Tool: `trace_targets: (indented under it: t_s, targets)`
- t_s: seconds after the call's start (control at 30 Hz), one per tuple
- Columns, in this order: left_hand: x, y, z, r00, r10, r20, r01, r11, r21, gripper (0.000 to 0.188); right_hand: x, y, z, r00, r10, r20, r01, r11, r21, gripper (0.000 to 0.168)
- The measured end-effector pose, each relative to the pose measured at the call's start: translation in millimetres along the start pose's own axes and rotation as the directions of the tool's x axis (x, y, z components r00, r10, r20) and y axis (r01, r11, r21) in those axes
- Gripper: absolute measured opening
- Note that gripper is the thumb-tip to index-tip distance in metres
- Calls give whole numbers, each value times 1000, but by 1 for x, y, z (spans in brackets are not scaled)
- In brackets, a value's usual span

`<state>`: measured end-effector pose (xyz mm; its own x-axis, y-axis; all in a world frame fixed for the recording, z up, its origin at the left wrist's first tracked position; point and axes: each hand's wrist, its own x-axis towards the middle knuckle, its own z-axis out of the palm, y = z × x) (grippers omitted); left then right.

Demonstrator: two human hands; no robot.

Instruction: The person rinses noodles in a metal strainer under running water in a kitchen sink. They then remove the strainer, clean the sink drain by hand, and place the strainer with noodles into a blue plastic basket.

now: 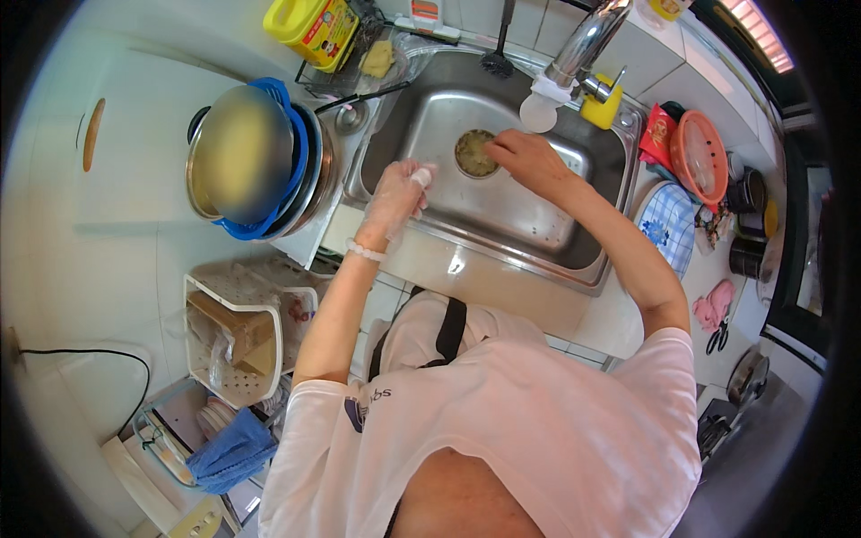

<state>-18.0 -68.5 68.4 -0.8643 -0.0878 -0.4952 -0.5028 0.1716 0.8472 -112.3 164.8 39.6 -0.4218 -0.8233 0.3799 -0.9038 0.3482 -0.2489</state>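
My left hand (397,195) wears a clear disposable plastic glove and a white bead bracelet (366,251). Its fingers are closed on a small white object (422,177), too little seen to name, above the sink's left front part. My bare right hand (528,158) reaches into the stainless-steel sink (464,208). Its fingertips are at the right edge of the round drain strainer (475,153), where wet, yellowish-brown scraps lie. The fingers hide that edge, so I cannot tell whether they grip it. A chrome faucet (585,40) with a white spout attachment (540,111) hangs over the sink's back right.
Stacked basins and a blue colander (249,231) stand left of the sink. A black dish brush (498,64) leans at the back. Right lie a coral plastic basket (683,158), a blue checked cover (666,222) and scissors (718,338). A white bin (195,336) stands below left.
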Motion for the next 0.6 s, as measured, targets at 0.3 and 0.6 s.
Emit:
trace_targets:
  t_s: [0.3, 0.6]
  targets:
    - [-6, 23, 3, 996, 74, 41, -76, 995, 66, 18, 0, -4, -12, 993, -55, -107, 56, 998, 7, 29]
    - [35, 14, 18, 995, 10, 99, -29, 981, 194, 19, 5, -1, -7, 994, -87, -69, 87, 996, 1, 31]
